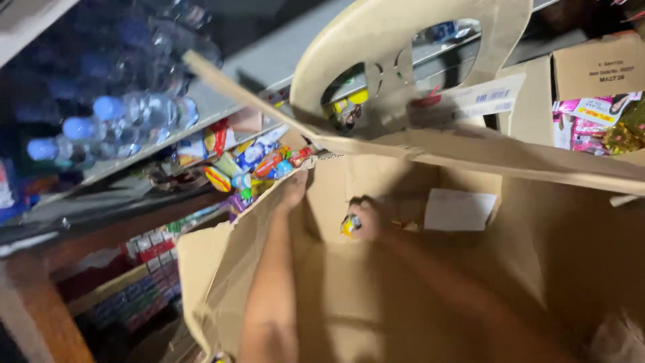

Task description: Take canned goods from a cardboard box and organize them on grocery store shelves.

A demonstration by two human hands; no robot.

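Note:
A big open cardboard box fills the middle and right of the head view, its flaps spread wide. My left hand rests on the box's left wall near the top corner, fingers against the cardboard. Inside the box, near its far wall, my right hand is closed around a small yellow and blue wrapped candy. A white paper label is stuck on the inner far wall to the right of that hand.
A shelf at left holds several clear water bottles with blue caps. Below it lie colourful sweet packets. A beige plastic chair back stands behind the box. Another cardboard carton with pink packets sits at upper right.

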